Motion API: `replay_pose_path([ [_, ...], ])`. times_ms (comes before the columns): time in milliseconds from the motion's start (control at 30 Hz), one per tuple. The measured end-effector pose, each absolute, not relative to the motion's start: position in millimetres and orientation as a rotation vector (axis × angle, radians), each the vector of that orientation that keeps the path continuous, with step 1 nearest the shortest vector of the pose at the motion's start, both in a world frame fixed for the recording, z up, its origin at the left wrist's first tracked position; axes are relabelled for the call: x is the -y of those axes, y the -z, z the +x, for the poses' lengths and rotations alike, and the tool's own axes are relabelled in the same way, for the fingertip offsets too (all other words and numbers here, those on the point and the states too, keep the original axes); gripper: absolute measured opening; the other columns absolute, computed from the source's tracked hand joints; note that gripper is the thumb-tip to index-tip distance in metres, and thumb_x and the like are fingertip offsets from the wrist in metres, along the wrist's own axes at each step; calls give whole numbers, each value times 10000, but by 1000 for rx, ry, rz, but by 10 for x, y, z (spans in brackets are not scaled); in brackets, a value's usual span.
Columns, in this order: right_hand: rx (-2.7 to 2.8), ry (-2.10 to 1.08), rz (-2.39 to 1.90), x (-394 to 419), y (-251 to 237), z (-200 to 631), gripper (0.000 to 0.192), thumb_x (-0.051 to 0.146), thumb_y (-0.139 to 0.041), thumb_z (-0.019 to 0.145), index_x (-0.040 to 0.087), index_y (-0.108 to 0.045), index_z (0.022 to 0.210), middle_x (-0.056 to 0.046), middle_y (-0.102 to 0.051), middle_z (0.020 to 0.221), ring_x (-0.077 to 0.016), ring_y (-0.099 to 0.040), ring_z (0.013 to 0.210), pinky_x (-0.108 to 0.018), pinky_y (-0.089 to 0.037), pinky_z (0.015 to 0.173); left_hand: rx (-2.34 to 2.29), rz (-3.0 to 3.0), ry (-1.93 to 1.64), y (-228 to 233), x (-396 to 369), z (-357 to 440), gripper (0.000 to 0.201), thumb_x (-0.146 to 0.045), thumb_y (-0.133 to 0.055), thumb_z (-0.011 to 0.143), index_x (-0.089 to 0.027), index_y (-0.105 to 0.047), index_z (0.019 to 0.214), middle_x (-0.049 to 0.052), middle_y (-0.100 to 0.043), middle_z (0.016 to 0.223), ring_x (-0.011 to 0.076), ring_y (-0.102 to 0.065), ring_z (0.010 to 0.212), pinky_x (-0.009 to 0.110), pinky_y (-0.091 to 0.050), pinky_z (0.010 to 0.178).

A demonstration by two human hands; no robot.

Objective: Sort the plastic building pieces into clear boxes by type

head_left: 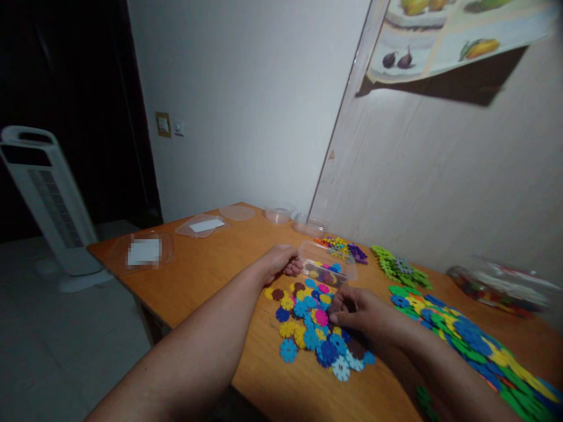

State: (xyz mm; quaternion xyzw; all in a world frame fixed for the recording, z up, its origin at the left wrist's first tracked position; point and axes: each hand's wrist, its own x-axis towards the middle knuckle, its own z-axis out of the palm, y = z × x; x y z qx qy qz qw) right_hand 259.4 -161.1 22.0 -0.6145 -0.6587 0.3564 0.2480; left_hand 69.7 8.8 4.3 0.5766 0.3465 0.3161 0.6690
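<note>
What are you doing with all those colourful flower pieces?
A person sits at a wooden table with a loose pile of snowflake pieces in front. The left hand holds the end of a small clear box that has a few pieces inside. The right hand rests on the pile, fingers pinching at a piece. More pieces lie along the wall side.

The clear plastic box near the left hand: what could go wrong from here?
1. The left hand holds the clear plastic box tilted, so the pieces inside might spill.
2. The loose pile of snowflake discs lies close to the table edge; the right hand could sweep some off.
</note>
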Motion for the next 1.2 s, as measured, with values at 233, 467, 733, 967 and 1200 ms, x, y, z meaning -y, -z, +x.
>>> replay_pose_path([
  [233, 1434, -1116, -1613, 1591, -258, 2566, 386, 548, -654, 754, 183, -562, 671, 68, -411, 491, -70, -322, 421, -212, -245, 410, -776, 1298, -721, -56, -71, 693, 58, -200, -517, 715, -143, -521, 706, 91, -669, 686, 96, -585, 503, 173, -384, 433],
  [467, 1216, -759, -1476, 1584, -559, 2568, 419, 482, -690, 725, 173, -613, 997, 1, -592, 650, -131, -532, 548, -252, -413, 511, -765, 1287, -702, -43, -93, 701, 60, -195, -509, 714, -139, -522, 696, 94, -659, 672, 103, -588, 498, 180, -371, 422],
  [733, 1735, -1049, -1737, 1649, -300, 2580, 305, 388, -739, 692, 198, -505, 739, 64, -465, 590, -92, -413, 542, -200, -270, 460, -781, 1294, -698, -30, -104, 701, 56, -195, -514, 712, -142, -527, 702, 89, -665, 679, 94, -585, 510, 170, -379, 429],
  [967, 1744, -1064, -1699, 1631, -237, 2611, 347, 398, -706, 741, 208, -420, 694, 84, -411, 553, -74, -342, 499, -199, -237, 440, -783, 1301, -710, -50, -85, 696, 53, -185, -509, 707, -138, -532, 704, 88, -667, 686, 95, -580, 501, 175, -389, 430],
  [1200, 1313, -1030, -1477, 1595, -456, 2625, 369, 492, -710, 727, 199, -487, 758, 54, -520, 567, -75, -436, 470, -193, -312, 446, -779, 1294, -705, -60, -81, 695, 52, -189, -503, 714, -142, -517, 697, 88, -662, 679, 91, -575, 498, 170, -376, 428],
])
